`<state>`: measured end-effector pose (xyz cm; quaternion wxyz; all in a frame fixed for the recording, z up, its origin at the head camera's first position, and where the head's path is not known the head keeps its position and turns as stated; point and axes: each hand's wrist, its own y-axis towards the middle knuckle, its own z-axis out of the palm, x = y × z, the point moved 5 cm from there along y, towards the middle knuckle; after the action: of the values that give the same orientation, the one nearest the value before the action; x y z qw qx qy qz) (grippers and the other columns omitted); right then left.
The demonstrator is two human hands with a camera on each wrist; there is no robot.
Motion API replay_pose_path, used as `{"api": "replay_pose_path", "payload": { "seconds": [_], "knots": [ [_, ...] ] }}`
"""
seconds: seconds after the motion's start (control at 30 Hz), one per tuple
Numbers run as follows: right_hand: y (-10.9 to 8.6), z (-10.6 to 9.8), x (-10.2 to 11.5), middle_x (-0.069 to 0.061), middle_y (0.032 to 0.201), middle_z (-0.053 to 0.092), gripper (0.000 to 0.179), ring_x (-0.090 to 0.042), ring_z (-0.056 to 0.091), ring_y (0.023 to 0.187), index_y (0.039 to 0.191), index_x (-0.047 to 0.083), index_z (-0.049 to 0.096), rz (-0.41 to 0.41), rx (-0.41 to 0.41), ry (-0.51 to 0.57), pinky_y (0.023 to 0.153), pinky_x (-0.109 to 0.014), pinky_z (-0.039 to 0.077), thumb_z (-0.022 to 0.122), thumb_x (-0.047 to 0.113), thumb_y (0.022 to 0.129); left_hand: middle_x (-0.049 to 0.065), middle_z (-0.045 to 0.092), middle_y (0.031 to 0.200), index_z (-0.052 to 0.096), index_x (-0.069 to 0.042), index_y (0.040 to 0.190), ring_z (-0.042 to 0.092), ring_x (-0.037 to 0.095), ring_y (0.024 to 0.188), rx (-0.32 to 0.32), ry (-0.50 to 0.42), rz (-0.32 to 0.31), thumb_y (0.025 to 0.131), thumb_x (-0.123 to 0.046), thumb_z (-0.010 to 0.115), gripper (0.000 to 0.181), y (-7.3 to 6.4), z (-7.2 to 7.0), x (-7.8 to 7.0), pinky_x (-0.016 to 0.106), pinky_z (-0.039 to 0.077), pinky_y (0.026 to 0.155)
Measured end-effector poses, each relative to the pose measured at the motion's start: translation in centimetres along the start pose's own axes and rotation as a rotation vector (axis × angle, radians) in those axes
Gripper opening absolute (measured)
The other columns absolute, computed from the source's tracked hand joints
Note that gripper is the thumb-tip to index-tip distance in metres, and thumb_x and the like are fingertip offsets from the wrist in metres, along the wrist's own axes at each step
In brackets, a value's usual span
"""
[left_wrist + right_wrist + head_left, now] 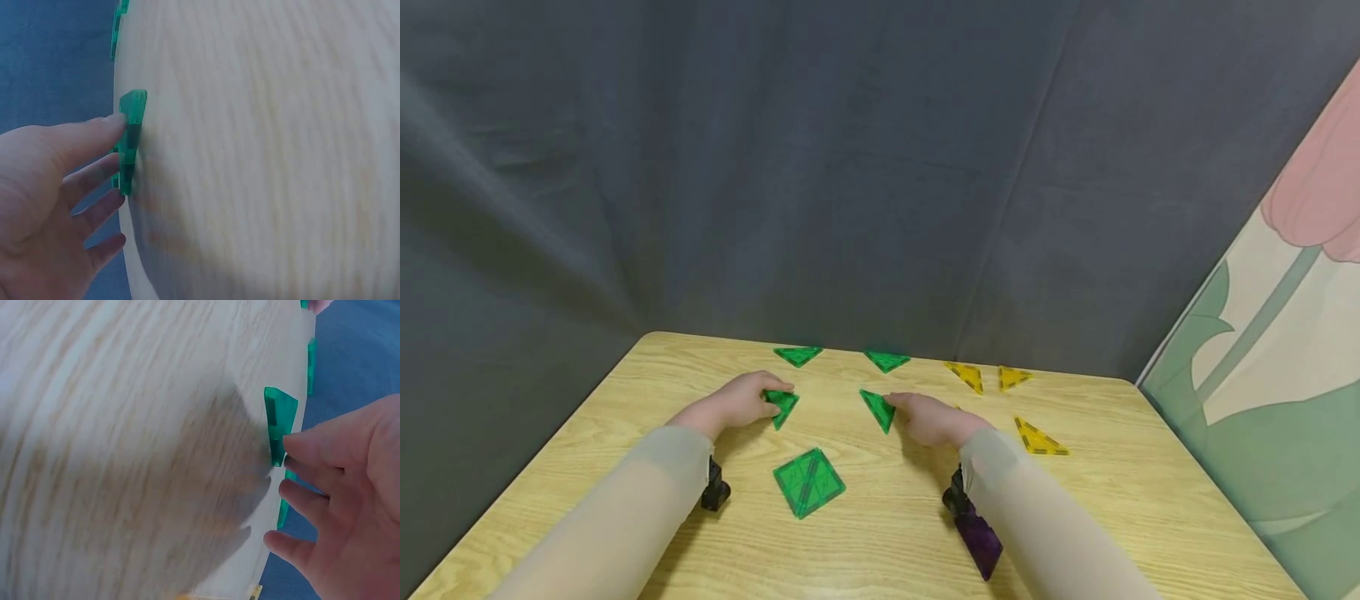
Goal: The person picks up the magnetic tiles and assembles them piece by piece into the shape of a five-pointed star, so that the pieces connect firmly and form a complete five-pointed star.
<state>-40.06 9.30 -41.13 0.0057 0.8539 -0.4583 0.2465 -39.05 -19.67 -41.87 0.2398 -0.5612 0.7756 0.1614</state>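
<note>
My left hand [741, 402] pinches a translucent green triangular tile [783, 405] between thumb and fingers, close over the table. In the left wrist view the thumb lies on the face of this tile [132, 140], with the other fingers spread below. To the right, my right hand [927, 417] pinches the edge of another green triangular tile [877, 408]. The right wrist view shows thumb and index finger at one end of it [281, 419]. A gap separates the two tiles. Nearer me, between the forearms, lies a green square [810, 483] with a dark band across its middle.
Two green triangles, one left [798, 356] and one right [887, 361], lie at the table's back edge. Several yellow triangles [1039, 438] lie at the right, one mostly behind my right hand. A purple tile [980, 546] is partly under my right forearm. A dark curtain [820, 183] hangs behind.
</note>
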Motion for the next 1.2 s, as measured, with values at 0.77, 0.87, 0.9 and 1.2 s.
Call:
{"api": "replay_pose_path", "payload": {
  "seconds": [0.77,0.87,0.9,1.2],
  "knots": [
    [0.3,1.4,1.9,-0.019,0.148,0.039,0.056,-0.035,0.036,0.137,0.150,0.001,0.039,-0.044,-0.031,-0.104,0.109,-0.044,0.037,0.057,0.002,0.097,0.015,0.057,0.136,0.059,-0.005,0.136,0.049,0.040,0.127,-0.122,0.005,-0.133,0.095,-0.027,0.069,0.048,0.8,1.7,-0.4,0.057,0.041,0.102],
    [0.4,1.5,2.2,-0.020,0.146,0.041,0.054,-0.035,0.037,0.136,0.149,-0.001,0.040,-0.046,-0.033,-0.121,0.108,-0.044,0.038,0.057,0.004,0.098,0.015,0.055,0.138,0.059,-0.006,0.137,0.047,0.039,0.129,-0.118,0.020,-0.136,0.096,-0.026,0.068,0.046,1.1,2.0,-0.8,0.056,0.041,0.102],
    [0.5,1.5,2.4,-0.020,0.146,0.041,0.054,-0.035,0.037,0.135,0.149,-0.001,0.040,-0.046,-0.033,-0.126,0.108,-0.044,0.038,0.057,0.004,0.098,0.016,0.056,0.138,0.060,-0.006,0.135,0.048,0.039,0.128,-0.122,0.030,-0.132,0.096,-0.025,0.067,0.044,1.1,2.0,-0.9,0.056,0.042,0.102],
    [1.0,2.0,3.2,-0.018,0.148,0.038,0.055,-0.033,0.035,0.137,0.151,0.001,0.037,-0.032,-0.012,-0.123,0.108,-0.042,0.038,0.055,0.007,0.099,0.005,0.061,0.083,0.057,-0.009,0.090,0.048,0.020,0.066,-0.147,0.016,-0.152,0.097,-0.017,0.066,0.014,1.7,2.6,-2.4,0.034,0.040,0.061]
  ]
}}
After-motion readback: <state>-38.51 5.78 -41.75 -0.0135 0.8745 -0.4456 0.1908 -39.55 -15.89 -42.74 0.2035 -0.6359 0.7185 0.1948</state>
